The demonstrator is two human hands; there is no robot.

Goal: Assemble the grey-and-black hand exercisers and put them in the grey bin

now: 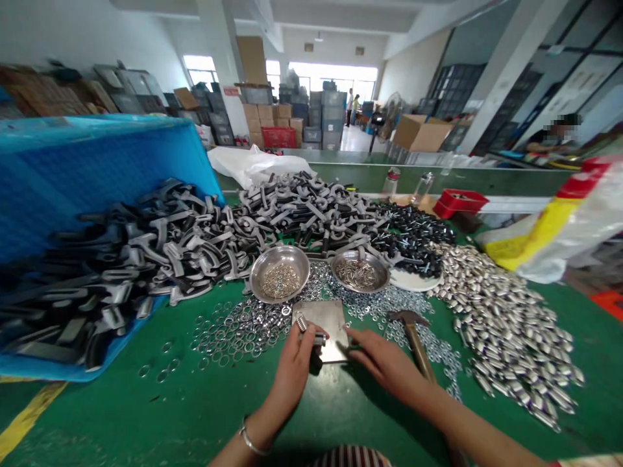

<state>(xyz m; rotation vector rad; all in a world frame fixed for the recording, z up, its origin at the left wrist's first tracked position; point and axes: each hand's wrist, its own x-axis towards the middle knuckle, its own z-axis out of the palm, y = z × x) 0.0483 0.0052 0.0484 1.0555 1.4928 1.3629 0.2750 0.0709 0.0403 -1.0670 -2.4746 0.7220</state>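
Bright windows light the far end of a workshop stacked with crates and cartons; a green tabletop [195, 415] fills the foreground. On it lies a square steel plate [335, 344]. Over the plate's left side, the left hand [291, 353] pinches a small ribbed metal part [302, 323] between thumb and fingers. Just right of the plate is the right hand [382, 360], fingers parted; whether a fingertip touches the edge, I cannot tell. Loose metal rings [233, 334] lie left of the plate, a wooden-handled hammer [417, 344] right of it and silver cylinders [511, 331] farther right. Beyond it stand two metal bowls [280, 254] and a heap of grey-and-black handles [302, 207]. Far left of the plate, a blue crate [121, 149] is cut off by the view. Fingers hide much of the ribbed part; the darker piece beside it perhaps belongs to it.
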